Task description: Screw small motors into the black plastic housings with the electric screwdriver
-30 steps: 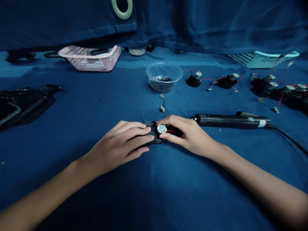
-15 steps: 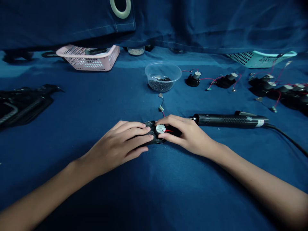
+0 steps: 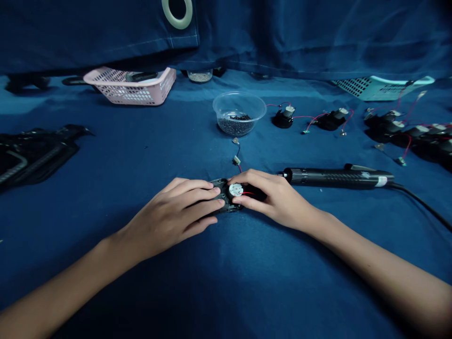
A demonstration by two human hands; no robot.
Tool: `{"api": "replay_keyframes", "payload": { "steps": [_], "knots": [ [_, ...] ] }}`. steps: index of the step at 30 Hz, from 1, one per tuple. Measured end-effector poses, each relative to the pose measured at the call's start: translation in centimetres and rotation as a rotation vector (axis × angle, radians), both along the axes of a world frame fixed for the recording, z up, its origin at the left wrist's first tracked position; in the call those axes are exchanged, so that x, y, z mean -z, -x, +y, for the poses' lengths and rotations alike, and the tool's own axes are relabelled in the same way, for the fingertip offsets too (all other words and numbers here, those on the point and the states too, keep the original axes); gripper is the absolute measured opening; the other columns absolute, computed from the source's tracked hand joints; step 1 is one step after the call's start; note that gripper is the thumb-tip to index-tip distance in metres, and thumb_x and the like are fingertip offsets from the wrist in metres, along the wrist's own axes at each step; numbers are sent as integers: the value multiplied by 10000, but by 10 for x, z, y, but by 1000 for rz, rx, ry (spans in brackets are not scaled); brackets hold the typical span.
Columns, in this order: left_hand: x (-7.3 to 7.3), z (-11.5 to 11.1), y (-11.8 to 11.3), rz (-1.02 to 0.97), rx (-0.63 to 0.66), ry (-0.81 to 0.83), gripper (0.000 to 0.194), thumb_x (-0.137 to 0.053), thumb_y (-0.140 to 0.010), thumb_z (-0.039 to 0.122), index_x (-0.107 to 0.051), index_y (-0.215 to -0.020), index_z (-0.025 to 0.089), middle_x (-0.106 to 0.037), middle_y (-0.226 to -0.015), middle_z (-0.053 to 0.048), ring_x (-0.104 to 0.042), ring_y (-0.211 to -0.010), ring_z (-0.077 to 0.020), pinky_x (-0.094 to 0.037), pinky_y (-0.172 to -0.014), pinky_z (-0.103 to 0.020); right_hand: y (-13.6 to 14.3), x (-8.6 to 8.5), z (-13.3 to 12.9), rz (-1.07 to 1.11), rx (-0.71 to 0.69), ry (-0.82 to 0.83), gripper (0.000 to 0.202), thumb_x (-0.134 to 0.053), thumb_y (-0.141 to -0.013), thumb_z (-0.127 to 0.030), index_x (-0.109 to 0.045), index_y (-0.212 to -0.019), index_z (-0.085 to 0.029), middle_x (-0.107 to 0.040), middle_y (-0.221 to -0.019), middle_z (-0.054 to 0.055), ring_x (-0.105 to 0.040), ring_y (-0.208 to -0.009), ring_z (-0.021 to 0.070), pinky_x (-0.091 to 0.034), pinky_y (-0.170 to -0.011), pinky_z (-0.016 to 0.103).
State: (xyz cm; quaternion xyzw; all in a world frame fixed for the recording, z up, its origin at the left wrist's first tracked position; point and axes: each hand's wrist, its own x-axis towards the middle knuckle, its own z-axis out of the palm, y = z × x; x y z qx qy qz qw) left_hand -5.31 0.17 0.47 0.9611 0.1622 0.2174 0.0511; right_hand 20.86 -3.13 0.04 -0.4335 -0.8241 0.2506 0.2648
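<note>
A small black plastic housing (image 3: 222, 194) lies on the blue cloth at the middle of the view. My left hand (image 3: 174, 214) rests over its left part, fingers pressing it down. My right hand (image 3: 273, 195) pinches a small round motor (image 3: 236, 189) with a white end cap and red wires, held against the housing. A thin wire with a small connector (image 3: 237, 159) trails away from the housing toward the far side.
A black electric screwdriver (image 3: 339, 177) with its cable lies just right of my right hand. A clear bowl of dark screws (image 3: 238, 113) stands behind. Several black motor assemblies (image 3: 406, 132) lie at the right, black parts (image 3: 31, 150) at the left, a pink basket (image 3: 130, 84) and a teal basket (image 3: 381, 87) at the back.
</note>
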Motion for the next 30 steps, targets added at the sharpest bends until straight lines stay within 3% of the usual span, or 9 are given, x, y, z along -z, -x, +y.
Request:
{"api": "replay_keyframes", "payload": {
  "steps": [9, 15, 30],
  "knots": [
    [-1, 0, 1, -6, 0, -21, 307, -613, -927, 251, -588, -1228, 197, -629, -1241, -48, -542, -1211, -187, -450, -1007, -347, 0, 0, -1, -2, -3, -3, 291, -570, -944, -372, -572, -1176, -197, -625, -1113, 28, -591, -1019, 135, -449, -909, 248],
    [3, 2, 0, -43, -6, -13, 194, -616, -924, 240, -597, -1097, 156, -644, -1218, -61, -553, -1199, -178, -454, -990, -333, 0, 1, 0, -3, 4, -15, 297, -570, -945, -374, -573, -1179, -192, -624, -1110, 28, -589, -1013, 132, -445, -901, 241],
    [2, 0, 3, -67, 9, -49, 234, -653, -895, 227, -600, -1113, 160, -650, -1228, -70, -573, -1197, -201, -482, -990, -353, 1, 2, 0, -1, 0, -17, 294, -571, -943, -378, -573, -1176, -198, -625, -1103, 28, -592, -1005, 135, -450, -896, 248]
  ]
}}
